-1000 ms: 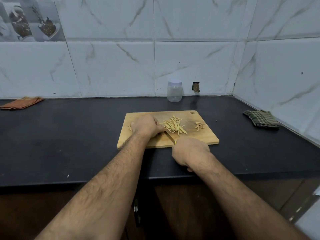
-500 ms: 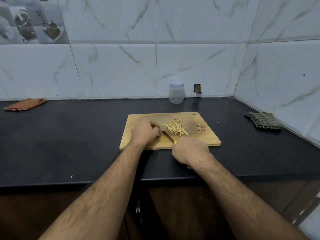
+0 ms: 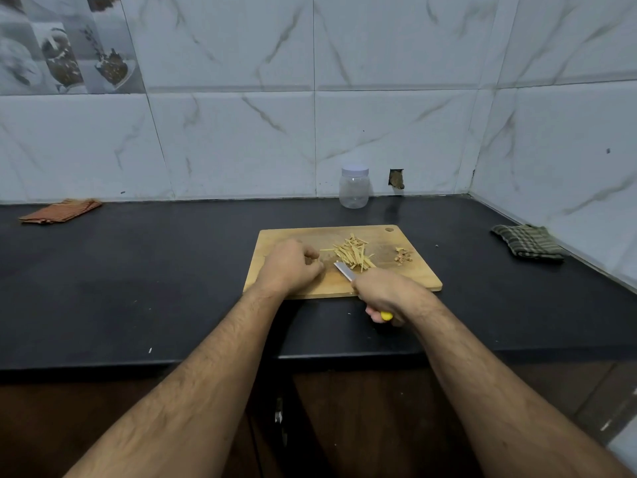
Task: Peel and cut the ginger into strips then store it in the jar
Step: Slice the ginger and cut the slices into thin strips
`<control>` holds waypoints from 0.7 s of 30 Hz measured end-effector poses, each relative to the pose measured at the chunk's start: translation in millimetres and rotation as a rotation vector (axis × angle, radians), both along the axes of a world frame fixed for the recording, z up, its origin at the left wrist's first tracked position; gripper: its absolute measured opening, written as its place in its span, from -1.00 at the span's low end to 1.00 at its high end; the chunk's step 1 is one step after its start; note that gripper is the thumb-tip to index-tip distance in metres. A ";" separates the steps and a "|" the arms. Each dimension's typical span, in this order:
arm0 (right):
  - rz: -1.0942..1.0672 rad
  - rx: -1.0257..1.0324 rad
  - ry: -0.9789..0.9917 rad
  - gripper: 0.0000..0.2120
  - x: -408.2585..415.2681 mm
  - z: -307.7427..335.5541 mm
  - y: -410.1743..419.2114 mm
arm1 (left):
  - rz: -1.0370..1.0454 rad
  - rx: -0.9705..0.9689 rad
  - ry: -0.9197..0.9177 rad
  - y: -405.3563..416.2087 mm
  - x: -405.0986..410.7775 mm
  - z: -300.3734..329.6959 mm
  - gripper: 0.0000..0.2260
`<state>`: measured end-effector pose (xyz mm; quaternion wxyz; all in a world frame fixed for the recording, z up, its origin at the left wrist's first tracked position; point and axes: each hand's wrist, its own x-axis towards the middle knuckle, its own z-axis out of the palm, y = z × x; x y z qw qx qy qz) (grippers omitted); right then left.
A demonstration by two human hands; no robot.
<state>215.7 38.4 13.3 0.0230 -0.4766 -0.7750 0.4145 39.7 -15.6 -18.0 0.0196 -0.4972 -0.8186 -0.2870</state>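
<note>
Head view: my right hand (image 3: 389, 293) grips the yellow-handled knife (image 3: 345, 270), blade angled up-left over the cutting board (image 3: 417, 277); my left hand (image 3: 293, 267) sits curled on the board, can't tell if it holds anything; ginger strips (image 3: 351, 253) lie just right of it, touching the blade, long axes running away-left; jar (image 3: 354, 188) stands lidded at the back of the desk (image 3: 138, 277), beyond the board; right hand nearer the pile.

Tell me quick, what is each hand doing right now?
Left hand: fingers curled, resting on the cutting board; whether it holds anything cannot be told.
Right hand: closed around the knife.
</note>
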 end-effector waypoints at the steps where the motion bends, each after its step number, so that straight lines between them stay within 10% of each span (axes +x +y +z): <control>1: -0.011 -0.017 0.012 -0.75 1.2 -0.7 1.9 | -0.004 -0.024 0.029 0.0 0.3 0.8 -0.78; 21: 0.022 0.040 0.030 -0.78 -5.4 1.9 4.3 | 0.098 -0.005 -0.081 -4.9 -4.5 2.6 -0.78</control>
